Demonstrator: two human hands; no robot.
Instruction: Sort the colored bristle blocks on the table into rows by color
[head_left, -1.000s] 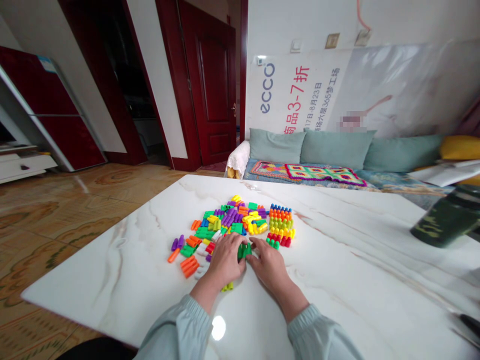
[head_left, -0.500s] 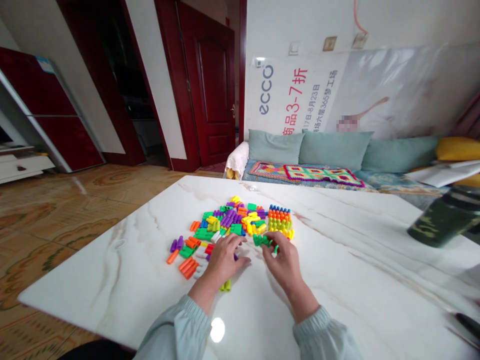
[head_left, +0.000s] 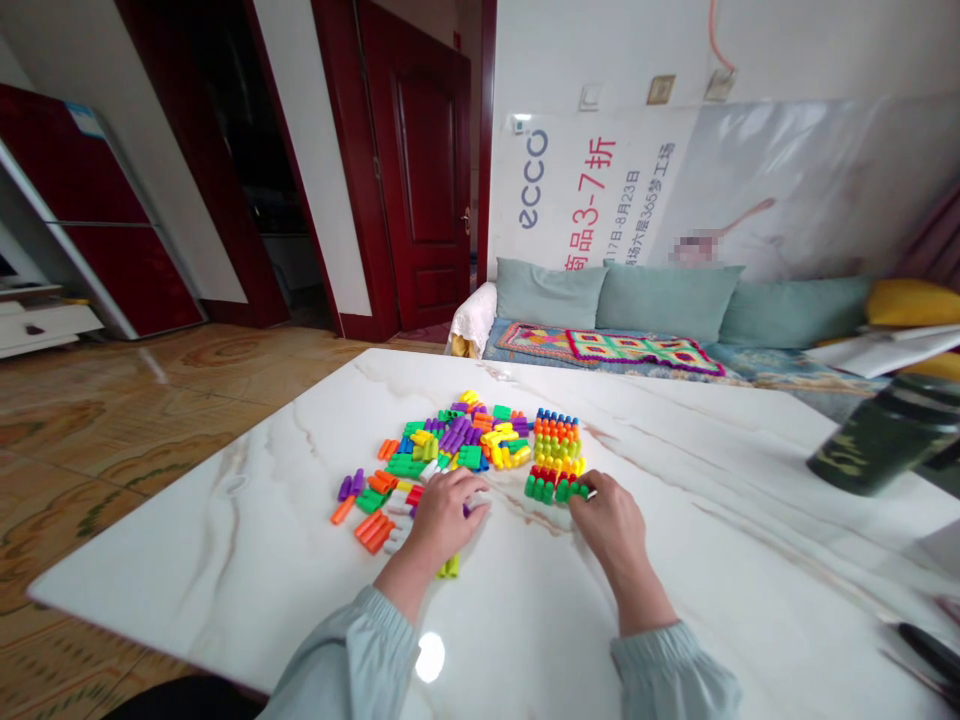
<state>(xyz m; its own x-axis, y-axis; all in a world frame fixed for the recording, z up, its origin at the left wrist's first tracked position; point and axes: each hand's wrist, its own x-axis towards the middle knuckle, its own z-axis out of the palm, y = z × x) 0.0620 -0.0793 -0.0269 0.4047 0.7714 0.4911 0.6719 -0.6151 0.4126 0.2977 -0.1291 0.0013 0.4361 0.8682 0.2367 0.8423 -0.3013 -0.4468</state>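
Rows of peg-like plastic building blocks (head_left: 558, 450) lie lined up by colour on the right: blue, orange, lime, yellow and red from back to front. A green row (head_left: 551, 489) sits at the near end, against the red one. My right hand (head_left: 611, 515) pinches the right end of that green row. My left hand (head_left: 448, 510) rests at the near right edge of a loose pile of blocks (head_left: 459, 436), thumb and fingers apart. Purple and white pieces lie partly hidden under it. Lime blocks (head_left: 448, 567) lie below its wrist.
A white marbled table (head_left: 720, 560) carries everything. Orange blocks (head_left: 374, 532) and purple blocks (head_left: 350, 485) lie at the pile's left. On the right stand a camouflage flask (head_left: 870, 440) and a dark object (head_left: 930, 648) near the edge. A sofa with cushions (head_left: 671, 300) is behind the table.
My right hand has moved right and slightly nearer with the green blocks, which now lie in line before the red row. My left hand has hardly moved.
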